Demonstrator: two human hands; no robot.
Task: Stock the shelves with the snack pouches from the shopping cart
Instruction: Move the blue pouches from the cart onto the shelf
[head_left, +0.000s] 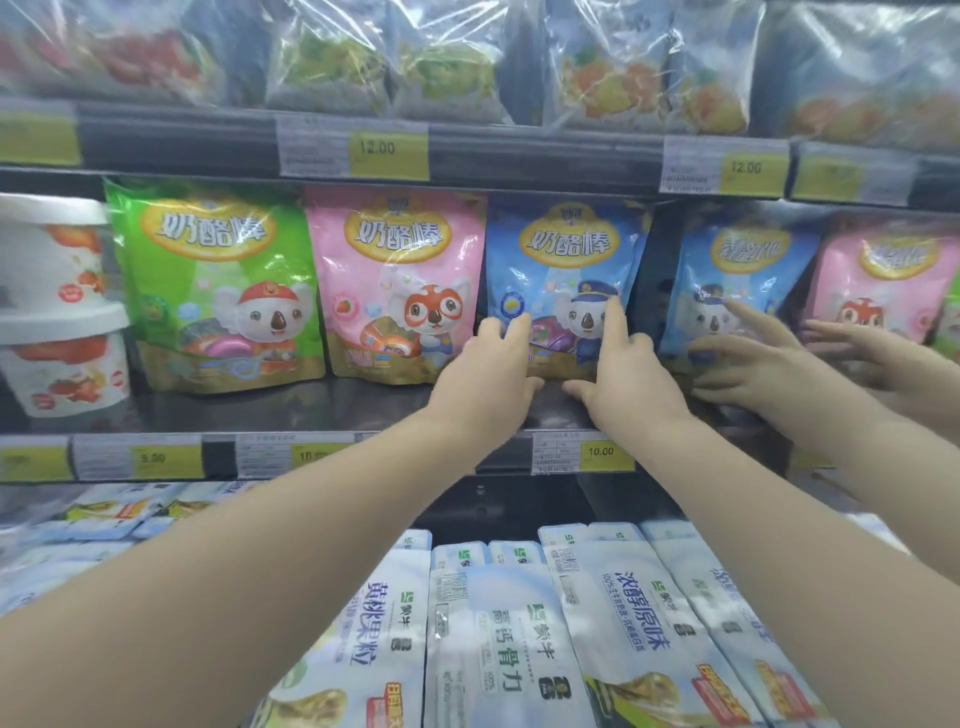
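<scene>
Both our hands rested on the blue pouch (563, 280) standing upright on the middle shelf (311, 400), third in a row after the green pouch (213, 280) and the pink pouch (395, 280). Our left hand (485, 371) pressed its lower left corner, fingers spread flat, clamped on nothing; our right hand (621, 369) lay against its lower right, index finger raised along the face, likewise gripping nothing. We judged this pouch placed and merely being straightened. The shopping cart was out of view, so how many pouches remained could not be told. A mirrored side panel (779, 312) to the right repeated the pouches and hands. White tubs (57, 306) stood at the left, clear bags (363, 57) above, pale packs (498, 634) below. The row looked full, leaving little room.
</scene>
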